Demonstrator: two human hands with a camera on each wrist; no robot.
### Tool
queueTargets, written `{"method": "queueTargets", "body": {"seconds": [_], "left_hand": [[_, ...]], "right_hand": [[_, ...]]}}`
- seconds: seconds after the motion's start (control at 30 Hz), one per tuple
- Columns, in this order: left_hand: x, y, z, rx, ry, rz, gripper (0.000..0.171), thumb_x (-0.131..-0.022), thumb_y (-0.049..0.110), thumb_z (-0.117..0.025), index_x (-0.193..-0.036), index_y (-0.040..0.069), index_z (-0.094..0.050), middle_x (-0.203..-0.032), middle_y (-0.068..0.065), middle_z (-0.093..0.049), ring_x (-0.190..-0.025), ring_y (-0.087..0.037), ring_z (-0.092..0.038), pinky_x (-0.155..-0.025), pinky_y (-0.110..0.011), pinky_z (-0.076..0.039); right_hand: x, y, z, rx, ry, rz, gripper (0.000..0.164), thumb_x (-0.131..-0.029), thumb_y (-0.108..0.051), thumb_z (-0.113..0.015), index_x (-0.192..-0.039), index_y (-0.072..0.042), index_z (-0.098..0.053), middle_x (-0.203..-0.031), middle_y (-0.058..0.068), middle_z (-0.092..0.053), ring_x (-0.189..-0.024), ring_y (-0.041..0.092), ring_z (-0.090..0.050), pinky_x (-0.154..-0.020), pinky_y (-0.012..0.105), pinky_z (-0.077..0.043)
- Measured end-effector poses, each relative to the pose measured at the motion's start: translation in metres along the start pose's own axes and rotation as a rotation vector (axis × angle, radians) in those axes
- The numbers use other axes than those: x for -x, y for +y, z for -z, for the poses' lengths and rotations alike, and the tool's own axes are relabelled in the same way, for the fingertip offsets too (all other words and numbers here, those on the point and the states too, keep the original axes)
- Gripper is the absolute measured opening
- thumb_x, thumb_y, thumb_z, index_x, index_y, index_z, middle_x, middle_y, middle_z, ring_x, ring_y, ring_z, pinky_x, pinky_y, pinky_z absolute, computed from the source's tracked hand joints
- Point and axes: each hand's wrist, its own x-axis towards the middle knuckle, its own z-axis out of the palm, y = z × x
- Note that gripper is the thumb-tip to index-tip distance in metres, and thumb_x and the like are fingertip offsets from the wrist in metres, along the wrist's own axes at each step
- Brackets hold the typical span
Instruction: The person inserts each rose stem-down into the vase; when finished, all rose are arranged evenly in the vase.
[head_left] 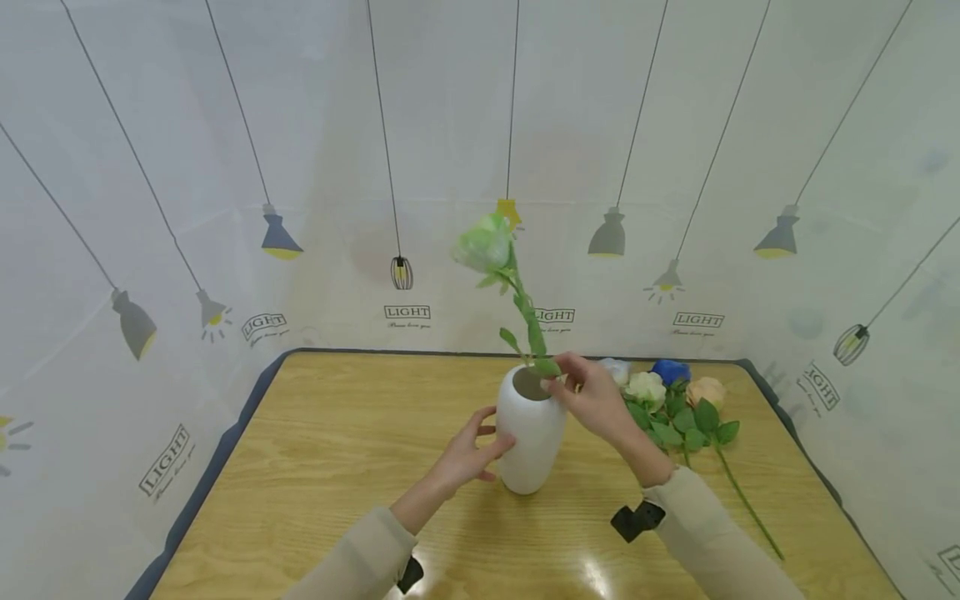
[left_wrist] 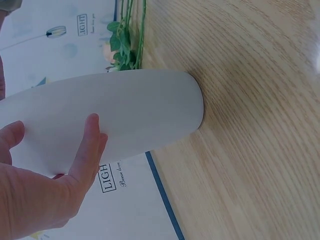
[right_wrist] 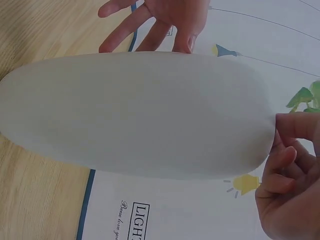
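A white vase (head_left: 531, 442) stands upright on the table, its mouth facing up. My left hand (head_left: 468, 450) holds the vase's left side, thumb on the front and fingers spread behind; in the left wrist view its fingers (left_wrist: 92, 135) touch the white wall. Above the mouth rises a pale green rose (head_left: 486, 243) with a leafy stem, leaning left. At the rim's right edge, my right hand (head_left: 596, 400) pinches low on that stem, beside a leaf. In the right wrist view its curled fingers (right_wrist: 280, 182) lie right at the rim; the stem's lower end is hidden.
Right of the vase lie several roses: a blue one (head_left: 670, 371), a cream one (head_left: 647, 389) and a peach one (head_left: 707, 392), with green leaves and long stems. A wall sheet (head_left: 442, 150) printed with lamps surrounds the wooden table (head_left: 360, 433).
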Motion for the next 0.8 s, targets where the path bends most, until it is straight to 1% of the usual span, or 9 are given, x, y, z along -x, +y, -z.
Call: {"method": "queueTargets", "body": {"seconds": [0.07,0.13,0.2,0.3,0.43,0.57,0.63,0.8], "left_hand": [[-0.001,-0.001,0.0,-0.001,-0.001,0.001,0.062,-0.087,0.027,-0.058,-0.135,0.005,-0.027,-0.127,-0.027,-0.035,-0.097,-0.037,-0.051,-0.063,-0.042,-0.051],[-0.004,-0.007,0.0,-0.002,0.0,0.002,0.062,-0.087,0.029,-0.058,-0.136,0.006,-0.026,-0.127,-0.027,-0.035,-0.097,-0.037,-0.051,-0.063,-0.043,-0.051],[-0.009,-0.014,0.0,0.0,0.0,0.002,0.064,-0.086,0.031,-0.058,-0.136,0.008,-0.026,-0.127,-0.026,-0.035,-0.098,-0.036,-0.051,-0.062,-0.043,-0.051],[-0.014,-0.022,0.0,-0.002,0.002,0.004,0.067,-0.085,0.034,-0.059,-0.137,0.011,-0.025,-0.128,-0.025,-0.035,-0.098,-0.035,-0.052,-0.061,-0.042,-0.051],[-0.016,-0.024,0.0,-0.002,0.008,0.003,0.069,-0.083,0.036,-0.06,-0.137,0.011,-0.026,-0.128,-0.024,-0.036,-0.097,-0.034,-0.052,-0.059,-0.041,-0.051],[-0.017,-0.024,0.0,-0.003,0.015,0.004,0.069,-0.082,0.037,-0.061,-0.136,0.01,-0.027,-0.127,-0.023,-0.037,-0.095,-0.032,-0.053,-0.059,-0.039,-0.051],[-0.017,-0.024,0.0,-0.006,0.015,0.004,0.068,-0.082,0.037,-0.061,-0.136,0.01,-0.028,-0.127,-0.023,-0.037,-0.095,-0.032,-0.053,-0.058,-0.038,-0.051],[-0.016,-0.025,0.0,-0.008,0.012,-0.004,0.068,-0.083,0.036,-0.061,-0.135,0.009,-0.028,-0.126,-0.024,-0.037,-0.095,-0.032,-0.053,-0.058,-0.037,-0.051]], "right_hand": [[0.001,0.001,0.0,0.014,-0.021,0.002,0.016,-0.082,-0.011,-0.063,-0.098,-0.008,-0.062,-0.069,0.0,-0.057,-0.05,0.015,-0.042,-0.04,0.027,-0.035],[0.003,0.002,0.0,0.024,-0.041,-0.01,0.014,-0.083,-0.012,-0.063,-0.097,-0.009,-0.062,-0.064,-0.001,-0.054,-0.047,0.015,-0.04,-0.039,0.027,-0.034],[0.004,0.002,0.0,0.027,-0.056,-0.028,0.012,-0.083,-0.011,-0.063,-0.095,-0.01,-0.062,-0.064,-0.001,-0.053,-0.048,0.015,-0.041,-0.04,0.027,-0.035],[0.005,0.004,-0.001,0.015,-0.065,-0.045,0.01,-0.083,-0.008,-0.061,-0.094,-0.009,-0.062,-0.074,0.0,-0.058,-0.053,0.016,-0.045,-0.044,0.028,-0.039],[0.006,0.005,0.0,-0.019,-0.056,-0.06,0.013,-0.085,-0.008,-0.059,-0.097,-0.007,-0.062,-0.088,0.003,-0.061,-0.064,0.017,-0.05,-0.051,0.029,-0.042],[0.008,0.006,0.003,-0.041,-0.039,-0.09,0.016,-0.085,-0.015,-0.06,-0.099,-0.008,-0.061,-0.09,0.003,-0.061,-0.066,0.017,-0.051,-0.052,0.028,-0.042],[0.01,0.007,0.006,-0.05,-0.029,-0.112,0.016,-0.085,-0.018,-0.06,-0.099,-0.01,-0.061,-0.089,0.002,-0.06,-0.064,0.018,-0.05,-0.05,0.028,-0.042],[0.012,0.012,0.014,-0.078,0.014,-0.133,0.019,-0.086,-0.024,-0.059,-0.099,-0.011,-0.062,-0.088,0.003,-0.059,-0.061,0.025,-0.05,-0.047,0.028,-0.042]]}}
